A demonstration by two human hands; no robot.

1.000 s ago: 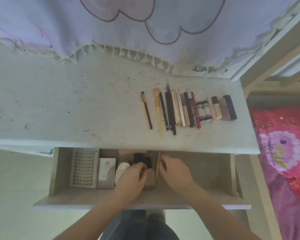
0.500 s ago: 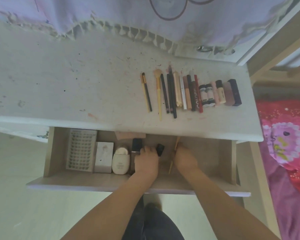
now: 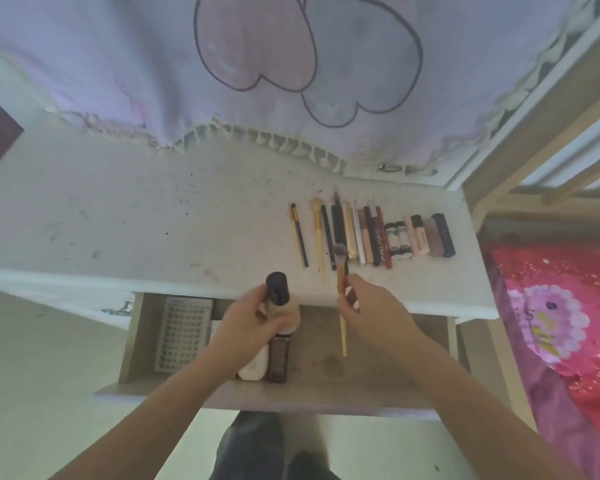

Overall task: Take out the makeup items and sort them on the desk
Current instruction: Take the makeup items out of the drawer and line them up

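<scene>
My left hand (image 3: 249, 320) grips a beige bottle with a dark cap (image 3: 277, 288), lifted above the open drawer (image 3: 371, 368) at the desk's front edge. My right hand (image 3: 371, 308) pinches a thin brush with a yellow handle (image 3: 342, 296), its bristles pointing toward the desk. Several brushes, pencils and tubes lie in a tidy row (image 3: 371, 237) on the right part of the white desk (image 3: 136, 216). A dark brown flat case (image 3: 277, 362) and a white bottle (image 3: 255, 367) lie in the drawer, partly hidden by my left arm.
A white tray with a grid of small items (image 3: 182, 332) fills the drawer's left end. A pale lilac curtain with tassels (image 3: 257, 81) hangs over the back of the desk. A bed with red and pink bedding (image 3: 561, 306) stands to the right.
Both hands have risen out of the drawer. The left now holds the dark-capped bottle and the right holds the yellow-handled brush, both up near the desk's front edge.
</scene>
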